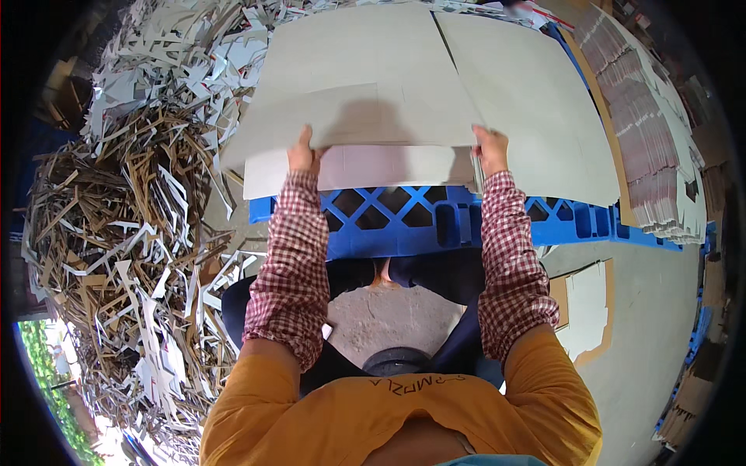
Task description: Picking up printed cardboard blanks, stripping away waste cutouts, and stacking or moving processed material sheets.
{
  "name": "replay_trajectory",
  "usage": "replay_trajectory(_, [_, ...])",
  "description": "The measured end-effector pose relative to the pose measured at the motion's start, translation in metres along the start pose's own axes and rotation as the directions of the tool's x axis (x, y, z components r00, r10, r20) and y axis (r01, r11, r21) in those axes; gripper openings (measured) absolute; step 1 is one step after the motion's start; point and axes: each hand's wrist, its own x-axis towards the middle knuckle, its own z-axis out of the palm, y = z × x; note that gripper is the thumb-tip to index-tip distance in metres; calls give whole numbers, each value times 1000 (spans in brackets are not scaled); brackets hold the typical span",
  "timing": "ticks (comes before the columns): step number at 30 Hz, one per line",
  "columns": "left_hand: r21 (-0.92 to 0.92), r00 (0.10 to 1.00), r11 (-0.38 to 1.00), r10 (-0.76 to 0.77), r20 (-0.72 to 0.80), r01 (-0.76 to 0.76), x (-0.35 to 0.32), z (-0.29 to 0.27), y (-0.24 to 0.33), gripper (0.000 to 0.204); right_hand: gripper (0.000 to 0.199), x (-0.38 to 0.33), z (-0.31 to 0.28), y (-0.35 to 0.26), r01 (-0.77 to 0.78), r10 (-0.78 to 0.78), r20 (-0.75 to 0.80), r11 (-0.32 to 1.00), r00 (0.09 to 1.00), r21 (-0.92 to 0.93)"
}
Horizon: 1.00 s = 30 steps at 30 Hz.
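Observation:
A large grey-beige cardboard sheet lies across the pallet in front of me, its near edge between my hands. My left hand grips this edge at its left part, thumb on top and fingers mostly hidden. At the right part of the same edge, my right hand is closed in a similar way. Beneath the edge shows a paler sheet, lying over the blue plastic pallet. Another wide sheet lies alongside on the right, with a dark narrow gap between the two at the far end.
Heaped paper and cardboard strips rise along the left. On the right stand stacked, folded cardboard pieces. A torn white-and-brown board lies on the concrete floor near my right arm. My knees are close to the pallet's front.

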Motion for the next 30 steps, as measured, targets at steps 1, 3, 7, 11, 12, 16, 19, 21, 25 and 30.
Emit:
replay_trajectory(1, [-2, 1000, 1000, -1, 9, 1, 2, 25, 18, 34, 18, 4, -8, 14, 6, -6, -7, 1000, 1000, 1])
replay_trajectory(3, [511, 996, 860, 53, -66, -12, -3, 74, 43, 26, 19, 6, -17, 33, -178, 179, -44, 984, 983, 22])
replay_trajectory(7, [511, 797, 631, 566, 212, -584, -11, 63, 14, 23, 18, 7, -17, 35, -160, 157, -52, 986, 986, -45])
replay_trajectory(11, [201, 967, 956, 236, -95, -213, -28, -6, -48, 38, 19, -6, 1, 10, 101, -105, -12, 980, 994, -171])
replay_trajectory(12, [204, 965, 954, 243, -104, -218, -23, -19, -46, 38, 19, -15, 14, -5, 101, -102, 0, 980, 995, -169])
replay_trajectory(16, [-146, 984, 980, -150, -96, 135, 13, -32, 7, 27, 22, -42, 47, -71, 257, -257, 113, 966, 960, 18])
replay_trajectory(19, [61, 1000, 998, -3, -5, 3, 21, -25, 67, 28, 23, -62, 56, -78, 287, -288, 130, 957, 949, 27])
replay_trajectory(21, [129, 998, 991, 28, -50, -21, -3, -16, 84, 27, 26, -87, 50, -65, 252, -252, 61, 968, 966, -1])
replay_trajectory(25, [260, 986, 957, 153, -60, -132, -81, -46, 101, 29, 39, -134, 1, -17, -72, 299, 378, 857, 876, -510])
replay_trajectory(30, [476, 975, 877, 162, -149, -73, -192, -77, 101, 34, 60, -108, -25, 38, -222, 538, 237, 653, 809, -724])
